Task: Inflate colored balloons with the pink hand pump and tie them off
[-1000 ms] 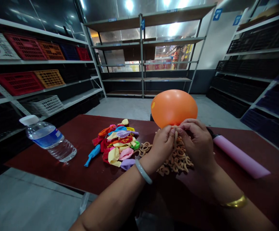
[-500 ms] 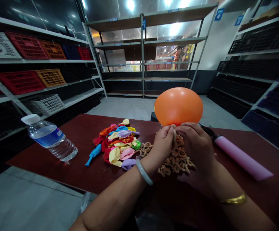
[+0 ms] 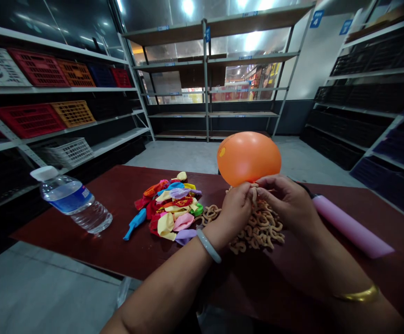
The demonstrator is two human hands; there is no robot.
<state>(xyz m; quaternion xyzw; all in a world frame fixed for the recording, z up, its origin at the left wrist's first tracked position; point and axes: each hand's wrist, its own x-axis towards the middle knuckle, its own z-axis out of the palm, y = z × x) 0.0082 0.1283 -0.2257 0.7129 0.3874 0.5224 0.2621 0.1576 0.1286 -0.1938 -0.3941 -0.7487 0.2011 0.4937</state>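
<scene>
An inflated orange balloon (image 3: 249, 157) stands above my hands, its neck down at my fingertips. My left hand (image 3: 237, 206) is closed in a pinch at the balloon's neck, beside a tan ring-like piece (image 3: 254, 195). From the right, my right hand (image 3: 289, 199) pinches at the same spot, thumb and fingertips close together; what exactly lies between them is too small to tell. Under and behind the hands lies a pile of tan curled pieces (image 3: 257, 232). Left of it is a heap of uninflated balloons (image 3: 174, 208) in many colours.
A water bottle (image 3: 74, 199) stands on the dark red table (image 3: 118, 185) at the left. A pink cylinder with a black end (image 3: 353, 227) lies at the right. Shelves with crates (image 3: 35, 67) line the left side; more racks stand behind and right.
The orange balloon has moved a little left and down, tilting so a yellow mark shows. My right hand has turned, with its fingers more extended, and its forearm has shifted right.
</scene>
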